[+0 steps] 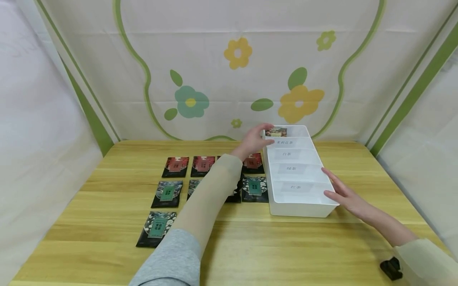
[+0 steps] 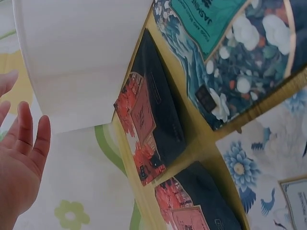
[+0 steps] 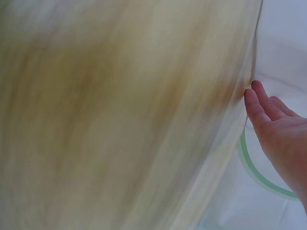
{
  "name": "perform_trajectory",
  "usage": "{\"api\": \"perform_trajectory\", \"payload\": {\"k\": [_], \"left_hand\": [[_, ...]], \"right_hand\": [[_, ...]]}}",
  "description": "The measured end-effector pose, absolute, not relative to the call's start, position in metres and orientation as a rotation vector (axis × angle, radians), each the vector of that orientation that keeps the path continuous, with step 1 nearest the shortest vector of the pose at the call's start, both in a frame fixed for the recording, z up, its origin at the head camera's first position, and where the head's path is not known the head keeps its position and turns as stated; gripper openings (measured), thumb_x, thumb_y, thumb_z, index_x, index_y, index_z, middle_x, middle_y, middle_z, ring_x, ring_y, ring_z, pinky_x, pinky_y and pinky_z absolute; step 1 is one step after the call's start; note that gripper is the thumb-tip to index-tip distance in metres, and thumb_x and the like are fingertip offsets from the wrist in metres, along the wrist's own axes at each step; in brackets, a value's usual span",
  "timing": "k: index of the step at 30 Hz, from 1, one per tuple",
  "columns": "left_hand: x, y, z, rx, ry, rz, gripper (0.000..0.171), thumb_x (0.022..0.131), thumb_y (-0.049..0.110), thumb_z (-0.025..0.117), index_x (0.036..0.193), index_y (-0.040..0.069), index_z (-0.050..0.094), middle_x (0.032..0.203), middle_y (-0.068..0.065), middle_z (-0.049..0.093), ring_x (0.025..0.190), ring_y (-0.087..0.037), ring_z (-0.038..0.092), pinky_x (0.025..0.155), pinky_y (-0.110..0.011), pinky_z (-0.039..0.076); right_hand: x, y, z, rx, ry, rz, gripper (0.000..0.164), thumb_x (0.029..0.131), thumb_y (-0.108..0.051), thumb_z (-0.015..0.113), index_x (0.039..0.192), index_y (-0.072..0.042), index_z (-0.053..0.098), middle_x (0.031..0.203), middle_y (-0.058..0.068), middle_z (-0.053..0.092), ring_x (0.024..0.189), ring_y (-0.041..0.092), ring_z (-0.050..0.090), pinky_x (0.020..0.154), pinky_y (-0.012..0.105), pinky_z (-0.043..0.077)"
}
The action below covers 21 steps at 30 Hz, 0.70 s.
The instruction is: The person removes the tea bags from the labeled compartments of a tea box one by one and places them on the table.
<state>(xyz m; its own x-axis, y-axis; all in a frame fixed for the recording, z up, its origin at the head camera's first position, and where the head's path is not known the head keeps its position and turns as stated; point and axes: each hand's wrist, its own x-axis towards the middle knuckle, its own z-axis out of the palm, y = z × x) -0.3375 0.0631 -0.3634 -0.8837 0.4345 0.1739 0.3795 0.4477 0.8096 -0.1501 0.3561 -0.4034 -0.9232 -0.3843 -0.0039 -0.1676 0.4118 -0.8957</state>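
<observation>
A long white divided box (image 1: 300,210) stands right of the middle of the table, with labelled dividers across it. A tea sachet (image 1: 277,132) lies in its farthest compartment. My left hand (image 1: 255,140) is at the box's far left corner, fingers spread and thumb at the left rim. In the left wrist view, that hand (image 2: 21,163) has loosely bent fingers beside the white box wall (image 2: 81,76). My right hand (image 1: 348,200) is at the right side near the front, fingertips right at the rim. Its fingers (image 3: 257,108) look nearly straight in the right wrist view.
Rows of tea sachets lie left of the box: red ones (image 1: 175,167) at the back, green-labelled ones (image 1: 167,194) in front, another (image 1: 156,229) nearest me. My left sleeve hides some. A small black object (image 1: 391,268) sits by my right sleeve. A patterned curtain (image 1: 214,59) hangs behind the table.
</observation>
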Motion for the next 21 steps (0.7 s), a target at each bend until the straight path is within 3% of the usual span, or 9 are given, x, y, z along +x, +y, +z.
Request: {"api": "perform_trajectory", "payload": {"k": [3,5,11,13,16,21], "left_hand": [[-0.338,0.06,-0.364,0.734,2.607,1.438,0.055,0.09,0.018,0.072,0.141,0.016,0.05,0.141,0.0,0.05,0.116,-0.022,0.054,0.093,-0.029,0.045],[-0.338,0.058,-0.364,0.727,2.603,1.425,0.053,0.091,0.019,0.071,0.14,0.017,0.05,0.141,0.0,0.05,0.107,-0.019,0.057,0.085,-0.027,0.048],[-0.341,0.051,-0.363,0.713,2.6,1.43,0.048,0.094,0.019,0.067,0.139,0.016,0.051,0.139,-0.004,0.051,0.089,-0.017,0.057,0.068,-0.028,0.049],[-0.344,0.051,-0.363,0.713,2.612,1.422,0.046,0.095,0.02,0.066,0.138,0.014,0.052,0.138,-0.006,0.051,0.094,-0.018,0.056,0.071,-0.028,0.049],[-0.348,0.052,-0.362,0.729,2.648,1.372,0.043,0.096,0.021,0.064,0.137,0.012,0.053,0.138,-0.006,0.052,0.111,-0.021,0.053,0.085,-0.031,0.048],[-0.352,0.057,-0.361,0.809,2.735,1.219,0.042,0.096,0.024,0.064,0.135,0.011,0.055,0.138,-0.003,0.053,0.128,-0.022,0.046,0.103,-0.033,0.037]], "right_hand": [[-0.15,0.356,-0.404,-0.496,2.458,-1.528,0.07,0.103,-0.008,0.045,0.158,-0.018,0.003,0.158,0.023,-0.011,0.134,0.059,-0.005,0.106,0.023,0.024],[-0.15,0.355,-0.404,-0.505,2.46,-1.53,0.07,0.103,-0.008,0.045,0.158,-0.017,0.003,0.157,0.024,-0.011,0.134,0.06,-0.004,0.094,0.009,0.027],[-0.15,0.353,-0.403,-0.525,2.442,-1.551,0.07,0.102,-0.007,0.046,0.158,-0.017,0.004,0.157,0.025,-0.011,0.134,0.06,-0.006,0.088,0.005,0.026],[-0.15,0.352,-0.403,-0.532,2.439,-1.558,0.07,0.102,-0.006,0.046,0.158,-0.017,0.004,0.157,0.025,-0.011,0.134,0.06,-0.006,0.088,0.005,0.027],[-0.15,0.352,-0.403,-0.527,2.449,-1.548,0.07,0.102,-0.006,0.046,0.158,-0.017,0.004,0.157,0.025,-0.011,0.134,0.06,-0.005,0.095,0.009,0.027],[-0.145,0.351,-0.404,-0.528,2.46,-1.537,0.071,0.102,-0.005,0.047,0.158,-0.017,0.004,0.157,0.026,-0.009,0.133,0.061,-0.002,0.091,0.007,0.028]]}}
